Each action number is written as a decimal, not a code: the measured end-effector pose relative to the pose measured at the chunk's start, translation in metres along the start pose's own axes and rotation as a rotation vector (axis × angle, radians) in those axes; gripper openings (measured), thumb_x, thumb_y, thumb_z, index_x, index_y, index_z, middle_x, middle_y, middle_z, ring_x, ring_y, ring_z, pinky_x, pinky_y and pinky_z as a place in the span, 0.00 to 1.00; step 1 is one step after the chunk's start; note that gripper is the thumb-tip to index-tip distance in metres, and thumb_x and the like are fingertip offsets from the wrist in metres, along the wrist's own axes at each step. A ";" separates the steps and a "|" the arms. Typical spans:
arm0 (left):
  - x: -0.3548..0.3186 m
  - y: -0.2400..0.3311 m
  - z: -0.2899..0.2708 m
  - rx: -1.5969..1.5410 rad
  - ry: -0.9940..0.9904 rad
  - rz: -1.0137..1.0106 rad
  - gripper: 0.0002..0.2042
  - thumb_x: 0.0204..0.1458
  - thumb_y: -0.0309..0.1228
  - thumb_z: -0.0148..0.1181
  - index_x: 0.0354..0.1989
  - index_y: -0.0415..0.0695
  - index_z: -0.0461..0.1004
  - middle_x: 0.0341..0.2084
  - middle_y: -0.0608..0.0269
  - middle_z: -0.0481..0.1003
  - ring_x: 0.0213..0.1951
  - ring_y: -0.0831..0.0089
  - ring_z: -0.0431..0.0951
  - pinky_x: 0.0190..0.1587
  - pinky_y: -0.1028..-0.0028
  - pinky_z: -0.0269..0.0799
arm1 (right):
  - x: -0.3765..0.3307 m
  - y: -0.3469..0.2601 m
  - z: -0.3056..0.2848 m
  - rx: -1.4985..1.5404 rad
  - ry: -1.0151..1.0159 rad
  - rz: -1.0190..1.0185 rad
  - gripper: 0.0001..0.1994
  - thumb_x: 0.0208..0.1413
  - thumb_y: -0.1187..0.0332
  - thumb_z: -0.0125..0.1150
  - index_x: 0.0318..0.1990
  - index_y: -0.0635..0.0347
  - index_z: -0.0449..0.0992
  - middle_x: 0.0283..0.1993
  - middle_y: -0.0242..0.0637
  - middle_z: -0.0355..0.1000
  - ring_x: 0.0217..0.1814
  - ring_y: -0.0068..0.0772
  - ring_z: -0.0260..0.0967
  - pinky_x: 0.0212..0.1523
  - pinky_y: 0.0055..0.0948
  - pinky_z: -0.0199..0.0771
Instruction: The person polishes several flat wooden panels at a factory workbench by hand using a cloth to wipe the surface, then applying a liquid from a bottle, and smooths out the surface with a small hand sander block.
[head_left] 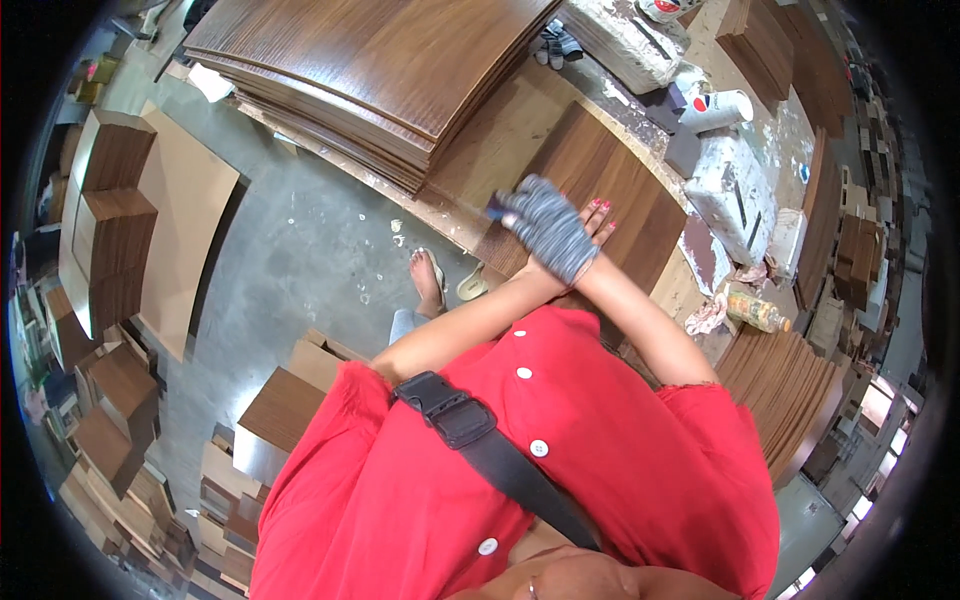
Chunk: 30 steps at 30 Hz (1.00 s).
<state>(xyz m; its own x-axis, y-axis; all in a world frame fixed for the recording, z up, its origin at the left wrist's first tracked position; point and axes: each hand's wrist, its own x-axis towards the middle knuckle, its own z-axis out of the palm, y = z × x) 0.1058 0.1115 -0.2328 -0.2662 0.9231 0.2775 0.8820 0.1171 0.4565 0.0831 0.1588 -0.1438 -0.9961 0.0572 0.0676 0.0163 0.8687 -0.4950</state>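
Observation:
My left hand (548,232) wears a grey knit glove and is closed on a small dark blue block (495,207), pressed to the near left edge of a brown wood-veneer panel (620,175). The panel lies flat on a pale workbench (500,140). My right hand (602,217), bare with red nails, rests flat with fingers spread on the panel, partly under the gloved hand. My forearms cross just below the hands.
A tall stack of veneer sheets (380,60) lies at the back of the bench. Glue-caked white blocks (735,190), a paper cup (722,108), a rag and a bottle (755,312) sit to the right. More panels (790,390) and wooden boxes (110,200) stand around. My sandalled foot (428,282) is on the concrete floor.

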 end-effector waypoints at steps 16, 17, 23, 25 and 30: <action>0.009 0.009 -0.037 0.005 -0.309 -0.116 0.27 0.64 0.48 0.47 0.69 0.53 0.63 0.68 0.60 0.63 0.72 0.62 0.56 0.68 0.29 0.33 | 0.052 0.093 -0.026 -0.078 0.064 0.112 0.15 0.54 0.67 0.66 0.49 0.57 0.81 0.44 0.48 0.70 0.51 0.52 0.68 0.54 0.43 0.70; 0.010 0.011 -0.036 0.017 -0.235 -0.101 0.26 0.64 0.48 0.47 0.69 0.54 0.63 0.67 0.62 0.64 0.72 0.64 0.55 0.68 0.27 0.32 | 0.061 0.111 -0.032 -0.140 0.101 0.099 0.15 0.53 0.67 0.68 0.48 0.57 0.81 0.41 0.47 0.71 0.49 0.51 0.69 0.52 0.43 0.71; 0.013 0.016 -0.036 0.018 -0.137 -0.058 0.26 0.65 0.47 0.45 0.70 0.56 0.62 0.72 0.63 0.56 0.74 0.68 0.51 0.68 0.27 0.30 | 0.095 0.195 -0.054 -0.183 0.213 0.263 0.17 0.54 0.62 0.70 0.50 0.59 0.82 0.49 0.55 0.75 0.52 0.53 0.73 0.57 0.40 0.72; 0.013 0.016 -0.038 0.020 -0.164 -0.069 0.26 0.66 0.47 0.45 0.71 0.56 0.61 0.72 0.63 0.55 0.74 0.68 0.51 0.68 0.28 0.30 | 0.096 0.196 -0.051 -0.154 0.252 0.276 0.20 0.53 0.58 0.71 0.51 0.59 0.81 0.50 0.57 0.76 0.54 0.53 0.74 0.58 0.40 0.72; 0.012 0.010 -0.036 0.024 -0.171 -0.083 0.26 0.66 0.47 0.44 0.71 0.56 0.60 0.73 0.63 0.55 0.74 0.68 0.50 0.68 0.28 0.28 | 0.082 0.172 -0.046 -0.176 0.226 0.285 0.19 0.56 0.58 0.68 0.52 0.59 0.80 0.48 0.54 0.73 0.52 0.55 0.71 0.55 0.44 0.71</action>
<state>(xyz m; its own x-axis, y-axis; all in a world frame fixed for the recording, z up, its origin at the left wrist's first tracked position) 0.0978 0.1112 -0.1943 -0.2702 0.9585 0.0908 0.8694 0.2024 0.4507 0.0078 0.3356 -0.1836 -0.9054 0.3979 0.1480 0.3232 0.8722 -0.3672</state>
